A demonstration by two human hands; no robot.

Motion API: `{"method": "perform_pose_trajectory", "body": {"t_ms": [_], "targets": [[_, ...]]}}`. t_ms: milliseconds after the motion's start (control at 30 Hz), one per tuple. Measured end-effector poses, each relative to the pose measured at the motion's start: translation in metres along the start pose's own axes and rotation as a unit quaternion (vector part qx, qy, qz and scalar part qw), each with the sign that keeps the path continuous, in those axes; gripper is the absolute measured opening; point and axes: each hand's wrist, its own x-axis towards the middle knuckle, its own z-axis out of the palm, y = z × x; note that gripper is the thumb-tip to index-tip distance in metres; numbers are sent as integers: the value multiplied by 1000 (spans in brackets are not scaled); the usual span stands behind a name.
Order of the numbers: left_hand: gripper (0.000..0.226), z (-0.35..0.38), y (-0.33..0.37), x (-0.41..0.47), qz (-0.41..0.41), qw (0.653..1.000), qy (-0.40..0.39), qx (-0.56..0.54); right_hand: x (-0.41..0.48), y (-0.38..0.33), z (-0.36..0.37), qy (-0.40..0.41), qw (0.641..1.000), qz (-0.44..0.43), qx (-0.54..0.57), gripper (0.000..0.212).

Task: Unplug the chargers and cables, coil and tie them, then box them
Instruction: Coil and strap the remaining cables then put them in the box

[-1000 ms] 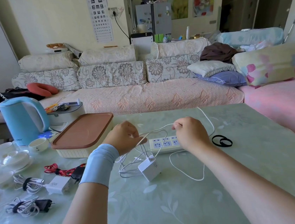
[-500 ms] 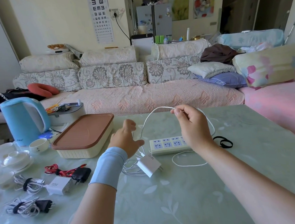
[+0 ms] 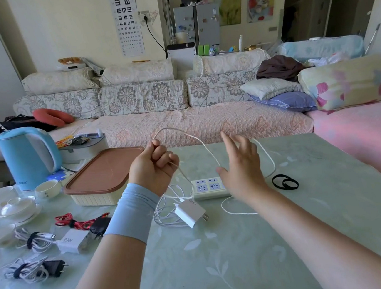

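The white cable [image 3: 198,141] has just passed from the right hand [image 3: 242,169], now spread wide and empty, to the left hand [image 3: 154,165], fisted around a loop above the worktop [image 3: 221,259], so coiling looks underway

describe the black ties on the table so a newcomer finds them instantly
Start at the white power strip mid-table, then look just past the open right hand. The black ties lie there as two overlapping flat loops, the only black item on that side.

Head-worn wide view, forward-down over the table [image 3: 245,257].
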Motion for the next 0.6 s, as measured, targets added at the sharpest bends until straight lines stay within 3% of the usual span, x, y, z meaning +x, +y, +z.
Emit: {"method": "perform_pose_trajectory", "body": {"t_ms": [67,100,167,200,233,300,367,400,500,600], "targets": [[29,1,-1,0,-16,996,-4,-86,0,-10,-4,75,993,-80,48,51],[26,2,-1,0,-18,993,-4,-119,1,-15,-5,70,987,-103,106,38],[21,4,-2,-1,-23,985,-1,-169,-3,-26,0,14,970,-91,226,17],[20,5,-3,-2,-31,982,-4,-188,-5,-33,1,-33,957,-60,280,15],[18,5,-4,-2,-40,979,-8,-200,-8,-39,0,-96,938,-15,332,27],[18,6,-7,-1,-41,977,5,-208,-10,-42,-6,-244,854,73,453,47],[23,6,-8,0,-21,982,34,-183,-10,-38,-18,-366,764,135,514,51],[25,4,-7,1,-4,988,54,-145,-10,-33,-22,-411,743,151,506,47],[29,-5,-10,4,59,982,147,101,-10,-11,-23,-475,769,144,404,32],[30,-14,-15,8,93,908,245,328,-9,16,-24,-474,821,165,272,16]]}}
